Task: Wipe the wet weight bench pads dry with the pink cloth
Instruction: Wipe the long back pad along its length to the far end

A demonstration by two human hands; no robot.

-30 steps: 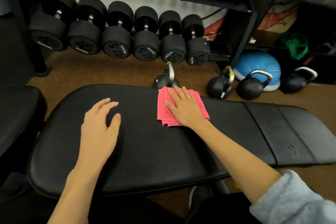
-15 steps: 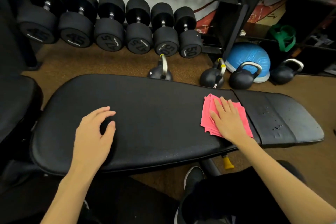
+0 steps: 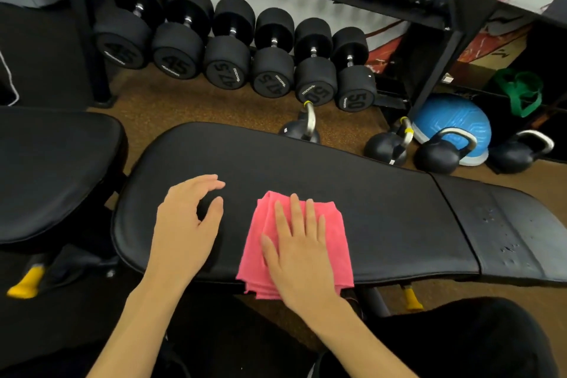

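A long black bench pad [image 3: 352, 193] runs left to right in front of me. The folded pink cloth [image 3: 334, 236] lies on its near edge, hanging slightly over it. My right hand [image 3: 302, 250] presses flat on the cloth with fingers spread. My left hand [image 3: 187, 225] rests on the bare pad just left of the cloth, fingers loosely curled, holding nothing. The shorter seat pad [image 3: 515, 233] at the right end carries visible water drops.
A second black bench [image 3: 52, 169] stands at the left. Heavy dumbbells [image 3: 233, 58] line a rack behind the bench. Several kettlebells [image 3: 438, 153] and a blue half-ball [image 3: 451, 123] sit on the brown floor beyond the pad. My dark-clothed legs are below.
My right hand has slid the pink cloth leftward from near the seat-pad gap to the near edge beside my left hand. The left hand has stayed on the pad.
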